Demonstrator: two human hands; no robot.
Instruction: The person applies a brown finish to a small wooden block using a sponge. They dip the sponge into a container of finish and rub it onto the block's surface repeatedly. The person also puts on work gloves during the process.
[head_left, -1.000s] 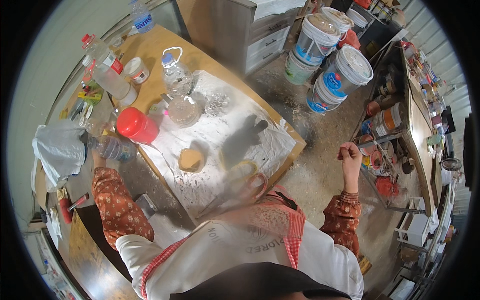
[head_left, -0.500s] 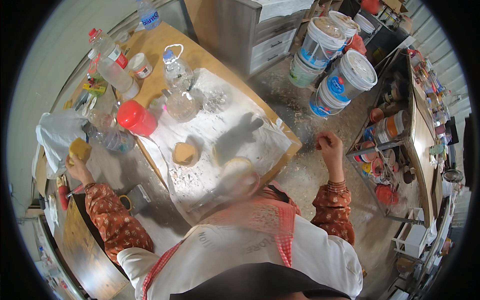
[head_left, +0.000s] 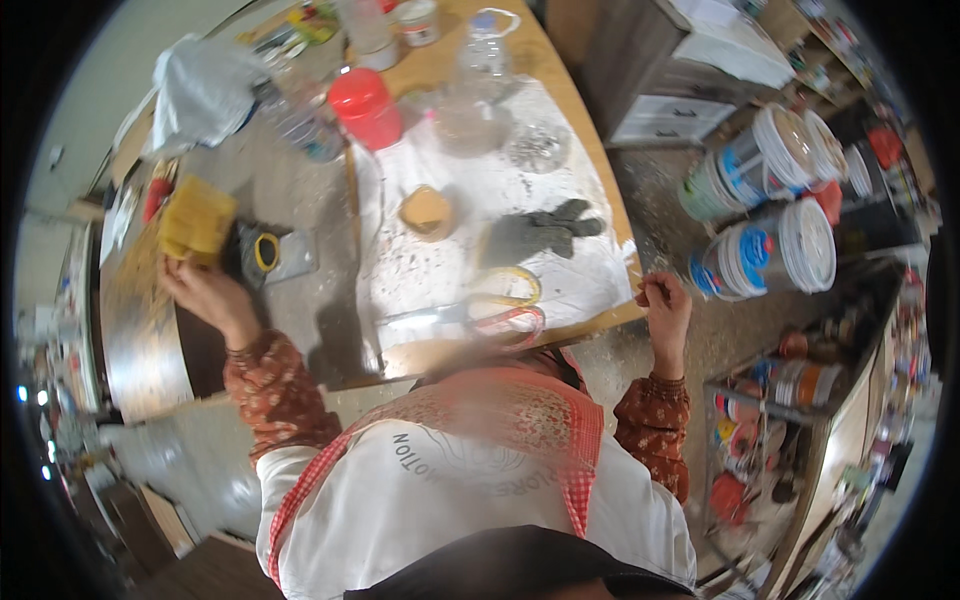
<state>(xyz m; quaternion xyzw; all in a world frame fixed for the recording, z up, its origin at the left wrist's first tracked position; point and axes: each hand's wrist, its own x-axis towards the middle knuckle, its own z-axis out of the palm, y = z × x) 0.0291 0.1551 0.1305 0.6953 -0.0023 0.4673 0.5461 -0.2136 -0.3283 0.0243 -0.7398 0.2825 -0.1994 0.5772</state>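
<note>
At the far left of the scene, the left hand (head_left: 200,290) is raised, fingers closed around the lower edge of a yellow sponge block (head_left: 196,222), which sits just beside a dark tool with a yellow ring (head_left: 258,252). The right hand (head_left: 665,305) hovers at the right edge of the wooden table (head_left: 440,70), fingertips drawn together, seemingly pinching something too small to make out. Between the hands, on a white sheet (head_left: 470,190): a tan round piece (head_left: 427,211), a dark glove (head_left: 540,232), yellow-handled scissors (head_left: 500,305). Farther off, a red-capped container (head_left: 366,106). White buckets (head_left: 770,205) stand on the floor to the right.
</note>
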